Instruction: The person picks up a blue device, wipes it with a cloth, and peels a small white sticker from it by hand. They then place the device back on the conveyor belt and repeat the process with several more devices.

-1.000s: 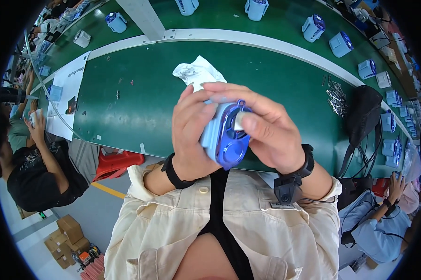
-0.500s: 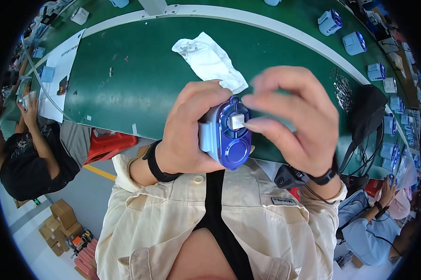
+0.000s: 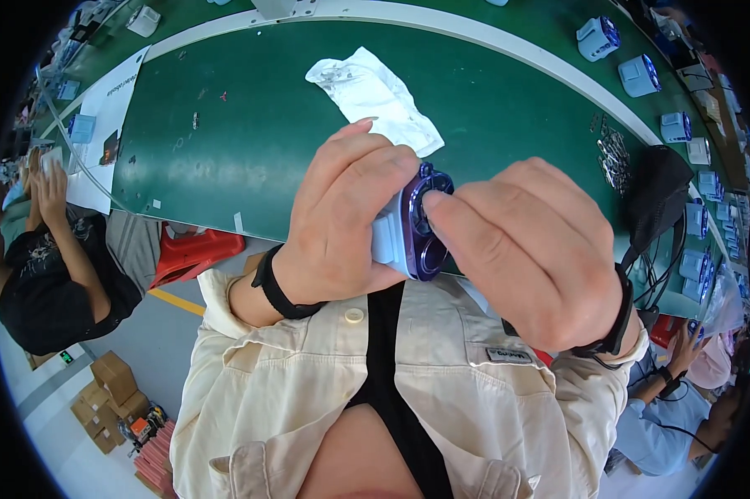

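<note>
My left hand [image 3: 337,220] is wrapped round a small light-blue device [image 3: 389,241], gripping it from its left side above the table's near edge. Its shiny dark-blue end face [image 3: 430,256], with a round ring and a spoked recess, is tilted towards the right. Thumb and fingers of my right hand [image 3: 533,249] are pinched together against that recess. Whatever lies between those fingertips is hidden. Beyond my left hand, a crumpled white cloth or bag [image 3: 379,96] lies on the green table [image 3: 242,150].
Small metal parts [image 3: 613,158] and a black pouch with cables [image 3: 653,195] lie to the right. Several similar blue devices [image 3: 639,76] stand beyond the white rail [image 3: 475,32]. A printed sheet [image 3: 100,141] lies at left. People sit on both sides, a red stool [image 3: 196,254] at left.
My right hand has closed from a loose, spread pose into a pinch at the device's recess, covering the small white block seen there before. The device has turned, showing its face more edge-on.
</note>
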Demonstrator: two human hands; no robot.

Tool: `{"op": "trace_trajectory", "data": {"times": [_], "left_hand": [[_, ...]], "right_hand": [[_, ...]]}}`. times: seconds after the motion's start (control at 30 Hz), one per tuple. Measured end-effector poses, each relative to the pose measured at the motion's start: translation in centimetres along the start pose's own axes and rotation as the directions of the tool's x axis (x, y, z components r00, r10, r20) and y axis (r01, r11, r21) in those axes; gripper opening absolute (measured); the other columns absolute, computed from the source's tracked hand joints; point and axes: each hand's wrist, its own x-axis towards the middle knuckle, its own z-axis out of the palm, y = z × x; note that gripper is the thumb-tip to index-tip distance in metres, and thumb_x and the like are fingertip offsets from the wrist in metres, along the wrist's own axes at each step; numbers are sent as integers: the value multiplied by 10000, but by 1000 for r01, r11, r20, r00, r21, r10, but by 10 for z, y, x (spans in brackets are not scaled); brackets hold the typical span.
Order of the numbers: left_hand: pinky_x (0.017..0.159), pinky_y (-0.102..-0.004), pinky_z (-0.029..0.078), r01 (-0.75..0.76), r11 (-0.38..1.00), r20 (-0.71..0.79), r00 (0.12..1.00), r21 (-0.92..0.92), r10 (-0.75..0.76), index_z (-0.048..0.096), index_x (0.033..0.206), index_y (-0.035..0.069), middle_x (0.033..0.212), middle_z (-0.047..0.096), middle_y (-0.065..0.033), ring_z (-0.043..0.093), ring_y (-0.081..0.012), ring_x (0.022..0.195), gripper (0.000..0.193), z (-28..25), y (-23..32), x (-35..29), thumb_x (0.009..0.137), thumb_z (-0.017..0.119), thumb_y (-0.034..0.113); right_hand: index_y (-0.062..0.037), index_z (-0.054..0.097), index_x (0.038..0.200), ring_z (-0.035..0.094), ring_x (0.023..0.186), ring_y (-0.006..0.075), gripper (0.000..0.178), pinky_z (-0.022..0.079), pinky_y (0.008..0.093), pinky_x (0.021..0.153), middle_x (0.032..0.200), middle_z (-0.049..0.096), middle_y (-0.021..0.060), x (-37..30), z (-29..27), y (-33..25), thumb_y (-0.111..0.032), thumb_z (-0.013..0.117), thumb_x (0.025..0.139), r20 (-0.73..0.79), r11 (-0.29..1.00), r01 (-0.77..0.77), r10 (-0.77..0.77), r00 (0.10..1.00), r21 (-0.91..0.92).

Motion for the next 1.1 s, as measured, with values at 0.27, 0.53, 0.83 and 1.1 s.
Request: {"op": "trace_trajectory", "data": {"times": [0.27,0.53,0.83,1.1], "left_hand": [[954,-539,445,-18,1000,34,999,23,17,501,1214,14,1088,606,-139,586,-328,970,689,0,0,2,621,826,147],[962,-541,440,-10,995,6,1000,-102,10,493,1218,12,1080,611,-137,592,-326,962,735,7,3,2,607,857,196],[983,-540,419,-6,958,-51,999,-288,-9,462,1241,11,1075,611,-163,594,-332,974,793,18,-1,-6,603,879,229],[983,-549,412,3,929,-127,991,-369,-54,445,1247,8,1023,605,-162,599,-314,942,783,25,2,-5,632,874,235]], "right_hand": [[54,643,912,570,584,240,289,465,314,496,757,617,126,2,-9,1,33,746,644,60,987,-123,117,991,103],[16,656,918,556,548,224,281,447,289,503,725,624,105,1,-13,3,37,759,657,97,870,-316,302,948,379],[28,691,916,558,559,187,246,400,293,492,706,632,100,-15,-6,6,53,760,681,3,855,-237,266,964,462],[23,707,992,521,553,140,237,371,260,496,707,637,86,-26,10,-13,33,739,757,6,619,-388,526,850,683]]}}
